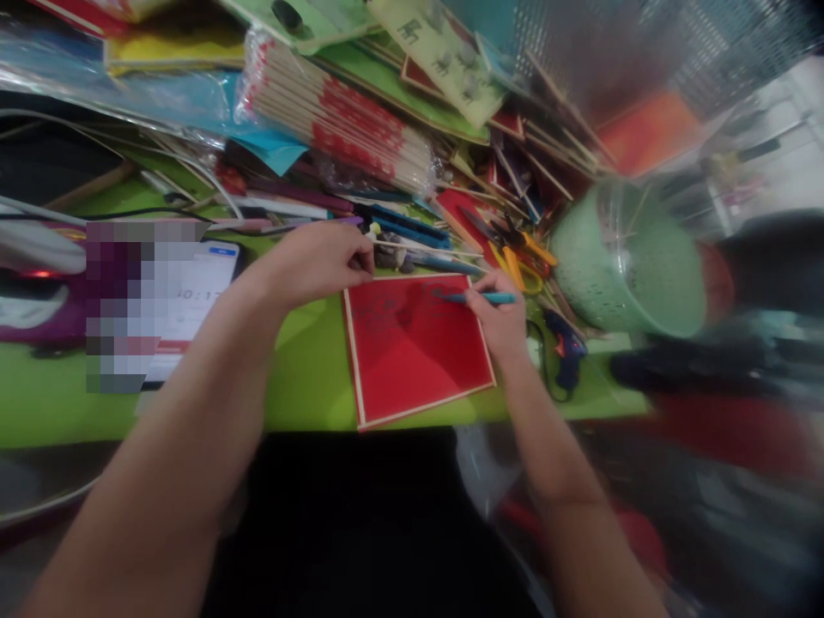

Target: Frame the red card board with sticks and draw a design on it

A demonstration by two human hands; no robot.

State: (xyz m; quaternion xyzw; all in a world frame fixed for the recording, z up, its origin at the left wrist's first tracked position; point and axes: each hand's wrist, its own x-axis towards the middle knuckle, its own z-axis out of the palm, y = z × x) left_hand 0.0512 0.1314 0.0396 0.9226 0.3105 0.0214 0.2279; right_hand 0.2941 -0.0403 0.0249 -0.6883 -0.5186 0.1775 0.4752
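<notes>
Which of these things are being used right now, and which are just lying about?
In use:
pen, held in the right hand
red card, beneath the pen, left hand by its top edge

Seemingly lying about:
scissors
glue gun
phone
green tub
wrapped sticks

Red card (418, 352), right fingers (478, 300) holding blue pen (502, 298)

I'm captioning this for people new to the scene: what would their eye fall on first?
Probably the bright red rectangular panel with pale edging, lying near the front of the lime-green tabletop, where the right hand holds a slim teal pen at its upper right. Next, the round pale-green plastic container to the right of the panel and, beyond the panel, the clear-wrapped bundle of thin pale sticks with red patches.
</notes>
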